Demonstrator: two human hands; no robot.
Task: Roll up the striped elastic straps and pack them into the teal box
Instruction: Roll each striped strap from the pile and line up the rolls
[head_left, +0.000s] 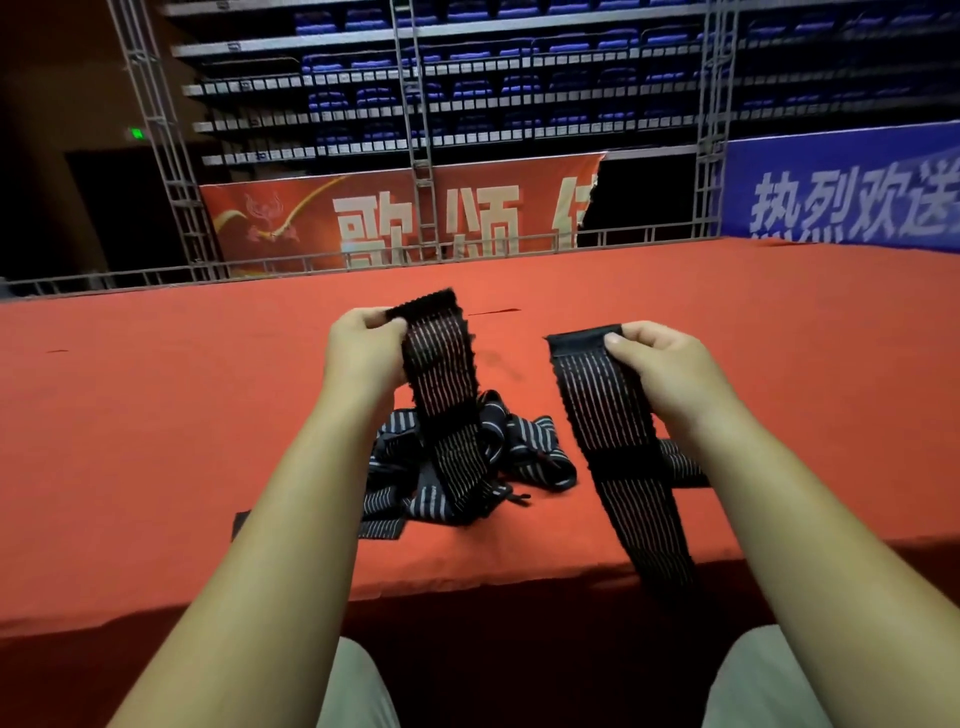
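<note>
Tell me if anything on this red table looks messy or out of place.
Yes. The striped straps lie in a tangled heap on the red cloth, none rolled. The strap pinched in the right hand hangs over the table's front edge.

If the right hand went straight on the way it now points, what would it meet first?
The right hand would probably meet the striped strap held up by the left hand, though depth is unclear.
</note>
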